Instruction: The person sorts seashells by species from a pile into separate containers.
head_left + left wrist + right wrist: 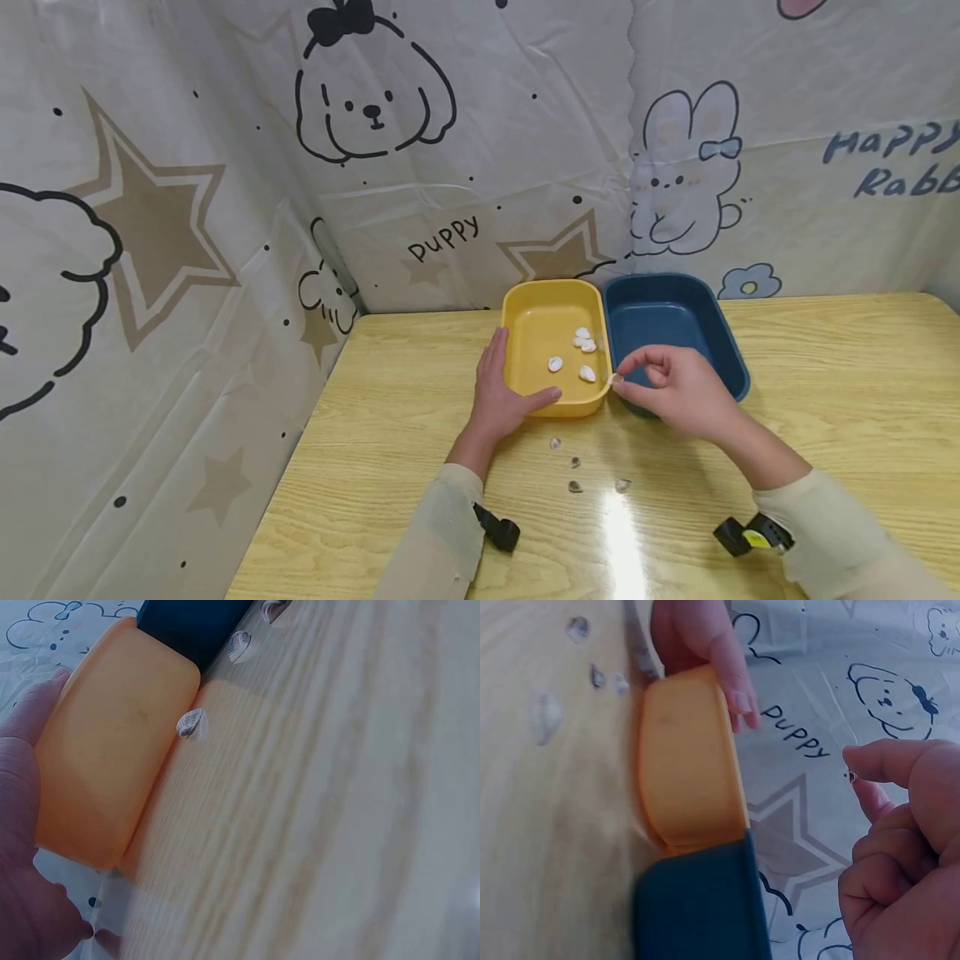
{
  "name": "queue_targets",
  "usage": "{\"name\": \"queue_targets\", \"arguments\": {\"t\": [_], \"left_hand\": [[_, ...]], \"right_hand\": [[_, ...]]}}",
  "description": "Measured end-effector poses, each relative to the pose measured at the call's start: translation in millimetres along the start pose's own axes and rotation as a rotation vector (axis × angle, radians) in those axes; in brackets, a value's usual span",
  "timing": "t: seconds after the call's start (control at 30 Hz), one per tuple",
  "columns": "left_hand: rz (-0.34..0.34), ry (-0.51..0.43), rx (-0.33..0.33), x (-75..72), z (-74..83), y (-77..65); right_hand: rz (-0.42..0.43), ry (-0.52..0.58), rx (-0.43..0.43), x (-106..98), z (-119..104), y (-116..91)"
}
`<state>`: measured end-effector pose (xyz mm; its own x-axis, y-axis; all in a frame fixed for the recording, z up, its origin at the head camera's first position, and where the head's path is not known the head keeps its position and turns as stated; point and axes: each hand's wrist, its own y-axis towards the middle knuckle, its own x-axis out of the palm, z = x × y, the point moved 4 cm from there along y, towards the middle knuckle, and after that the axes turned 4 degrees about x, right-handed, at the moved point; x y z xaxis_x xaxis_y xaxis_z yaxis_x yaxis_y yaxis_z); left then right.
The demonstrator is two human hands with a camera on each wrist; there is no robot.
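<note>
My left hand (500, 396) holds the yellow plastic bin (517, 292) at its near left corner, fingers along the outer side and thumb over the near rim. White seashells (587, 374) lie inside this bin. Between thumb and forefinger, my right hand (686, 392) pinches a small seashell (617, 379), mostly covered by the fingertips. That hand is above the side where the yellow bin meets a dark blue bin (660, 308). In the right wrist view, the pinched shell (850, 777) shows as a small speck at the fingertips.
Several small brownish shells (574, 487) lie on the wooden table (360, 467) in front of the yellow bin. A printed cloth (420, 200) hangs behind and to the left of the table. Black straps with devices (501, 529) sit on both wrists.
</note>
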<state>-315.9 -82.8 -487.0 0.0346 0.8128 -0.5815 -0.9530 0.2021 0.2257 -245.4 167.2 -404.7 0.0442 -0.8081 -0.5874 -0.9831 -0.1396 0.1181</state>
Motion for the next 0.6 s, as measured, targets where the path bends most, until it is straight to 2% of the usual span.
{"name": "queue_targets", "arguments": {"t": [0.37, 0.6], "left_hand": [[0.003, -0.001, 0.004, 0.7, -1.0, 0.1], [0.003, 0.001, 0.004, 0.3, -0.6, 0.2]], "right_hand": [[0.081, 0.015, 0.038, -11, 1, 35], [0.18, 0.023, 0.055, -19, 4, 54]]}}
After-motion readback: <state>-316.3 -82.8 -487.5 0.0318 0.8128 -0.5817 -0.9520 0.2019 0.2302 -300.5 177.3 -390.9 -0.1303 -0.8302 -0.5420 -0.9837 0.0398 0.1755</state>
